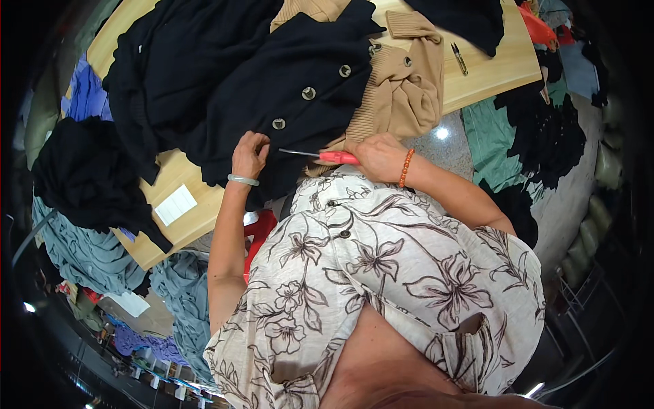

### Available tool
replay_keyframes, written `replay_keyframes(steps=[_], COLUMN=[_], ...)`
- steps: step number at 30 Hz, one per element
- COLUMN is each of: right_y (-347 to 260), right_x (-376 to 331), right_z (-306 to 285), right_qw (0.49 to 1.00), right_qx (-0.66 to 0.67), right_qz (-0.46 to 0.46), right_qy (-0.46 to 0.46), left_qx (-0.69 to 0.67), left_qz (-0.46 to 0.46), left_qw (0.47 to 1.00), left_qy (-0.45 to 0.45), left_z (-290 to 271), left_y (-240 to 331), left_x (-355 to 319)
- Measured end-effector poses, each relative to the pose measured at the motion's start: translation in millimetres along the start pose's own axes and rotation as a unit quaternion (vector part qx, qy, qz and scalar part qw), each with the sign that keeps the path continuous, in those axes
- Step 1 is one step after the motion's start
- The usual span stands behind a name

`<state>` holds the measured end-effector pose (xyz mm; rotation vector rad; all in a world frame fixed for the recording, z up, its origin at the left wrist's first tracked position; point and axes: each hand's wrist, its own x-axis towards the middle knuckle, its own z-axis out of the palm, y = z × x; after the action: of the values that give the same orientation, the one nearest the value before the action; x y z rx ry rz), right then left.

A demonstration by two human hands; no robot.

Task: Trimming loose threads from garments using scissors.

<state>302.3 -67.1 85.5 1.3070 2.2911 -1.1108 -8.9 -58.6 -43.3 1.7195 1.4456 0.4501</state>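
A black knit cardigan [262, 82] with several large round buttons [308, 93] lies spread on the table in front of me. My left hand [251, 155] is at its near edge, fingers curled closed on the black knit. In my right hand [380, 158] is a tool with a red handle [339, 157] and a thin metal shaft [298, 152]. The shaft points left toward my left hand, its tip just short of the fingers. Beneath the cardigan, a tan ribbed cardigan [402, 102] shows at the right, partly covered.
The pale wood table [487, 82] holds small thread snips [460, 60] at the right and a white paper slip [176, 205] at the left. Another black garment [82, 170] drapes over the left edge. Grey-blue clothes [88, 242] and green and black ones [538, 136] are piled around.
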Motion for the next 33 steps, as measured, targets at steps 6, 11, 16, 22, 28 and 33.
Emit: replay_keyframes(steps=[6, 11, 16, 22, 28, 33], right_y=[8.3, 23.5, 20.3, 15.1, 33.7, 35.0], right_x=[-18.4, -23.9, -19.5, -20.3, -36.2, -51.3], right_z=[-1.9, 8.1, 14.3, 9.0, 21.6, 24.7], right_qw=[0.991, 0.991, 0.993, 0.992, 0.975, 0.966], right_qx=[0.090, 0.088, 0.063, 0.086, 0.122, 0.133], right_qz=[0.009, 0.056, 0.070, 0.060, 0.035, 0.069], right_qy=[0.099, 0.086, 0.074, 0.070, 0.183, 0.209], left_qx=[0.006, 0.082, -0.048, 0.004, 0.102, 0.190], left_qz=[0.108, 0.088, 0.040, 0.068, 0.250, 0.223], left_qw=[0.987, 0.984, 0.992, 0.994, 0.944, 0.945], left_qy=[0.121, 0.133, 0.105, 0.088, 0.191, 0.146], left_z=[1.5, 21.9, 19.3, -1.5, 9.7, 32.8], left_y=[59.6, 59.0, 45.5, 44.7, 97.6, 101.5], left_x=[14.4, 35.7, 35.9, 35.0, 64.5, 96.2])
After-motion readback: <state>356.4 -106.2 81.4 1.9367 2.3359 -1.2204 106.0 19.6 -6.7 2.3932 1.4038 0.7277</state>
